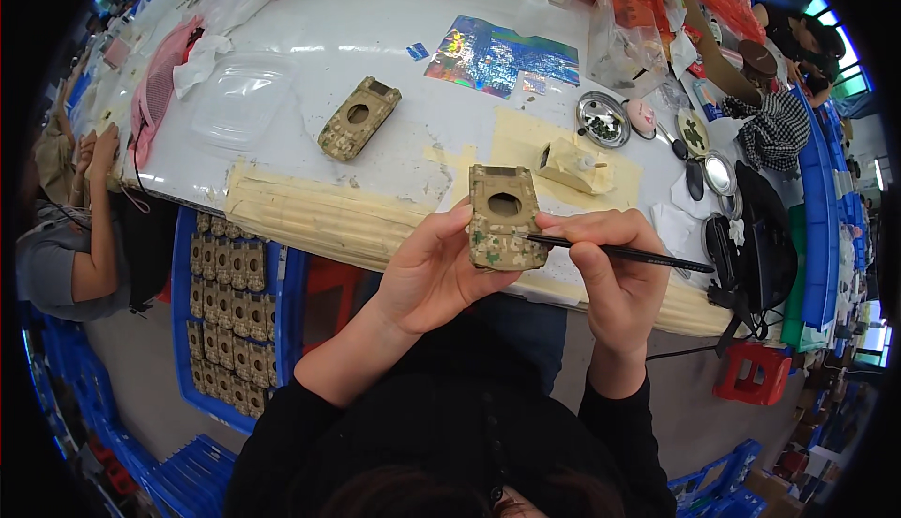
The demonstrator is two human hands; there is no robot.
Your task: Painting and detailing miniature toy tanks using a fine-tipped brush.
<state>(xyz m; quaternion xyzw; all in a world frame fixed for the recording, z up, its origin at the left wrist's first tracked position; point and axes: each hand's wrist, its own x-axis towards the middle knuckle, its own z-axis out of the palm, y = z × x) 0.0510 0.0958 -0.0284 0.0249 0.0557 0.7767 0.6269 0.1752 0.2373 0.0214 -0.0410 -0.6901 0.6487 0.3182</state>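
While white tabletop point(375, 39) carries second camouflage shell point(358, 118), blue crate point(282, 283) of similar shells sits below its edge. Left hand point(432, 269) fingers clamped on camouflage tank shell point(505, 218), held above tabletop edge. Right hand point(610, 265) fingers pinched together on thin black brush point(619, 252), tip touching shell.
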